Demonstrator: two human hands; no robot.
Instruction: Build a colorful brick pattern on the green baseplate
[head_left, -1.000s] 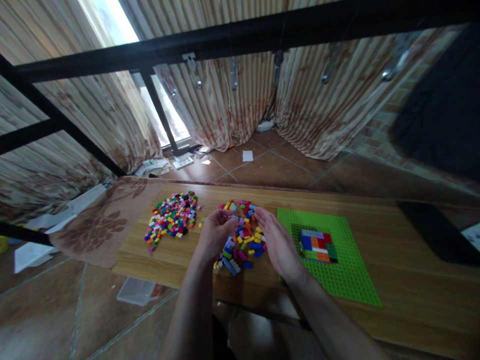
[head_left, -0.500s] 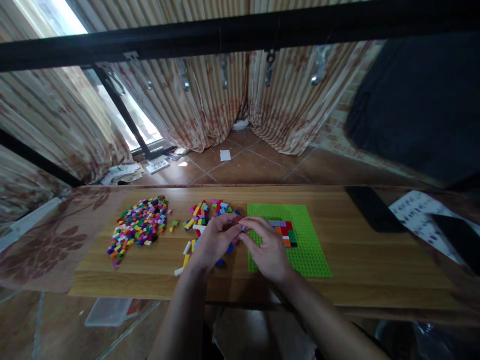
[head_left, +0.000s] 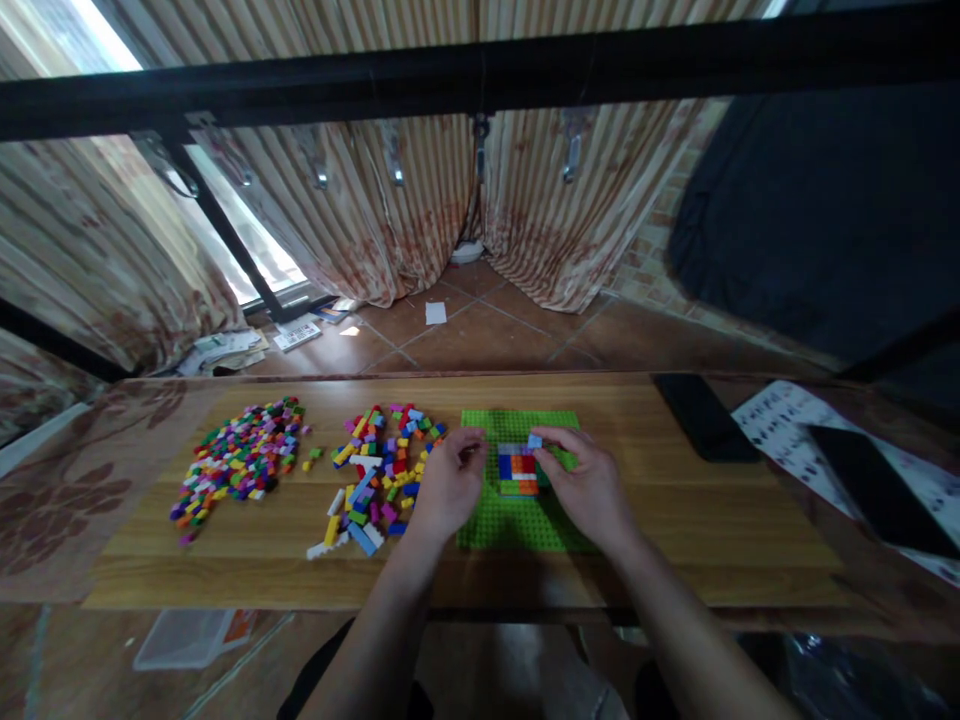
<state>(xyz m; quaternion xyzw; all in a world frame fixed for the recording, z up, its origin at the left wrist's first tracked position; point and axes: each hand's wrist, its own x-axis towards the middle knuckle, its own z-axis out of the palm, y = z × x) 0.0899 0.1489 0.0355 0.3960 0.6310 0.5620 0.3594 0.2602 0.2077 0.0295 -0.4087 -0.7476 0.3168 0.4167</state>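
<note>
My right hand (head_left: 589, 485) pinches a light blue toy brick (head_left: 535, 441) between thumb and fingertips, just above the bright green baseplate (head_left: 517, 528). Under it on the plate is a block of joined bricks (head_left: 523, 468) in red, blue, white, orange, green and lilac; my right fingers hide its right side. Over the plate's left edge, my left hand (head_left: 450, 485) has loosely curled fingers with a small gap to the thumb, and no brick shows in it. Left of that hand lies a spread of larger loose bricks (head_left: 365, 490), partly covered by it.
A heap of small colourful bricks (head_left: 244, 455) lies farther left on the wooden board (head_left: 637, 560). To the right are a black flat object (head_left: 705, 418), a printed sheet (head_left: 784, 430) and a dark phone-like object (head_left: 885, 490). A clear plastic tray (head_left: 184, 640) sits on the floor.
My hands, together over the plate's left edge before, have parted. The right carries the light blue brick over the joined bricks. The view has shifted right.
</note>
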